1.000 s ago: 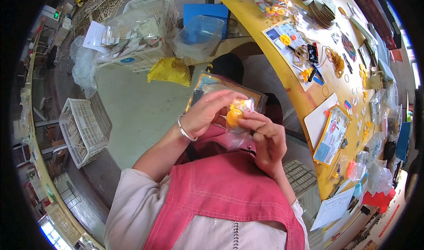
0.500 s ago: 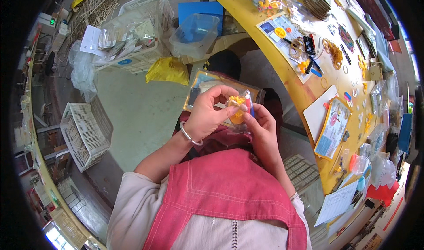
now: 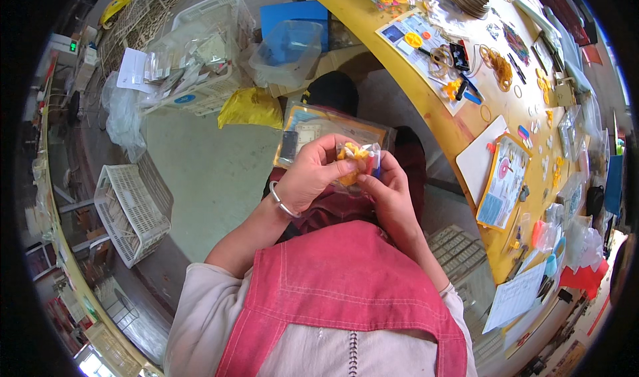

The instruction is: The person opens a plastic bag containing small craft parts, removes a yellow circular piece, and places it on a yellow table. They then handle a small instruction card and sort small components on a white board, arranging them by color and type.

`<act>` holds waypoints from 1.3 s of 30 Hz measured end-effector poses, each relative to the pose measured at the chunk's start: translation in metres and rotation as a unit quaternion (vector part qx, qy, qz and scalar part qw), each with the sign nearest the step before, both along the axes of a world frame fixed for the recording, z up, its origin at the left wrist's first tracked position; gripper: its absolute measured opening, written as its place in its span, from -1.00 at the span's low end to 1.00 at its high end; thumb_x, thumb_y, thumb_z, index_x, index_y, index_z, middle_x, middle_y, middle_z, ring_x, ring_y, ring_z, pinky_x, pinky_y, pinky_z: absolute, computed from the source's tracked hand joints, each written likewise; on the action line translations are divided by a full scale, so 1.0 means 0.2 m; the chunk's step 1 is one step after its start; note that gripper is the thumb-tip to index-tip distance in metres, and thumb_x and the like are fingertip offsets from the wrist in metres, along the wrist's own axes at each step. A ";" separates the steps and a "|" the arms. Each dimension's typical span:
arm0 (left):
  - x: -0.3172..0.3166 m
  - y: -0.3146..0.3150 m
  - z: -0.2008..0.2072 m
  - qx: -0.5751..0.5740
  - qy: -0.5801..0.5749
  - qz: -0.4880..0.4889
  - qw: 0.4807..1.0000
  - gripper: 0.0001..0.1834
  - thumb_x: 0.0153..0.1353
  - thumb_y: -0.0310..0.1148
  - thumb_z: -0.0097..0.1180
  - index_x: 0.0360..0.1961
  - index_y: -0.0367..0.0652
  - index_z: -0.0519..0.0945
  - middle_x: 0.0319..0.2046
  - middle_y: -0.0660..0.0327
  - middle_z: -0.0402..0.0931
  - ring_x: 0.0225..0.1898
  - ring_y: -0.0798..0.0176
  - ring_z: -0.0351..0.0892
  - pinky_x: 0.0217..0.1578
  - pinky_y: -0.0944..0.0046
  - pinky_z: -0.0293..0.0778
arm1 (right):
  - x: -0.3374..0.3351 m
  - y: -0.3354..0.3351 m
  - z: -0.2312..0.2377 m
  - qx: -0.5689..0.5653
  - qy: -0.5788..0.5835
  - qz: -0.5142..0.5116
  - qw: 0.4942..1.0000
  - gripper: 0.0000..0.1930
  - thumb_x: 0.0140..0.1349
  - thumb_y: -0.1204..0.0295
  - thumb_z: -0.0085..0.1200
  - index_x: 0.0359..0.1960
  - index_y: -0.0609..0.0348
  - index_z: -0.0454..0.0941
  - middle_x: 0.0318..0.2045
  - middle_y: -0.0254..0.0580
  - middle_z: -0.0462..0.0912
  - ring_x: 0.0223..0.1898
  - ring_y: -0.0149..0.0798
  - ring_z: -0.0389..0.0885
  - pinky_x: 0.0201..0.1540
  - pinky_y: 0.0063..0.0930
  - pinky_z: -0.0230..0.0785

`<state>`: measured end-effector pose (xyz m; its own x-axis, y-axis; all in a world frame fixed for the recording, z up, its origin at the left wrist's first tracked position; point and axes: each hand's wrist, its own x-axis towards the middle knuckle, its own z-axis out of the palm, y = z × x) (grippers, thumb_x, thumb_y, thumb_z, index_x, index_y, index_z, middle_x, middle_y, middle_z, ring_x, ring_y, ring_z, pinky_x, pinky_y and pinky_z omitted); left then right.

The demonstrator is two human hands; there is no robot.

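Well to the left of the flat package on the person's lap, I see a white slotted basket; a yellow sack sits nearer the package, also on its left. Over the package's near edge, the left hand is curled nearly closed, thumb and fingers pinching a small clear bag of yellow and white pieces, with red and blue showing on the right side. The right hand is drawn in narrow, thumb laid against the bag, its fingertips partly hidden. Right of the package curves the yellow tabletop, carrying an orange-edged card.
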<state>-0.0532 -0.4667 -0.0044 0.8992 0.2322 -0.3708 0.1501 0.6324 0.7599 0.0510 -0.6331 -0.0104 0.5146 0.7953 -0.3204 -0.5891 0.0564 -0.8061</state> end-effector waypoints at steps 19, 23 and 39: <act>0.02 -0.03 -0.02 -0.087 -0.029 0.008 0.996 -0.49 0.41 -0.57 0.17 0.36 -0.31 0.42 0.11 0.13 0.62 0.14 0.30 0.64 0.22 0.24 0.56 | 0.01 0.00 -0.03 -0.126 -0.127 0.047 0.983 -0.81 0.38 0.44 0.26 -0.08 0.21 0.55 -0.24 -0.38 0.63 -0.23 -0.56 0.59 -0.10 -0.60 0.49; 0.02 0.00 -0.02 -0.083 -0.037 -0.008 0.996 -0.48 0.34 -0.63 0.18 0.32 -0.30 0.44 0.10 0.14 0.63 0.13 0.28 0.65 0.20 0.22 0.59 | 0.01 -0.01 -0.03 -0.032 0.017 -0.014 0.999 -0.79 0.43 0.47 0.17 0.05 0.22 0.59 -0.11 -0.32 0.71 -0.11 -0.53 0.63 -0.05 -0.61 0.48; 0.03 -0.05 -0.04 -0.052 -0.017 0.028 0.998 -0.57 0.43 -0.59 0.13 0.30 -0.28 0.49 0.11 0.13 0.63 0.14 0.29 0.64 0.19 0.27 0.58 | 0.01 -0.02 -0.06 -0.034 0.002 -0.054 0.998 -0.76 0.41 0.45 0.22 0.05 0.23 0.63 -0.10 -0.31 0.73 -0.10 -0.50 0.67 -0.02 -0.56 0.54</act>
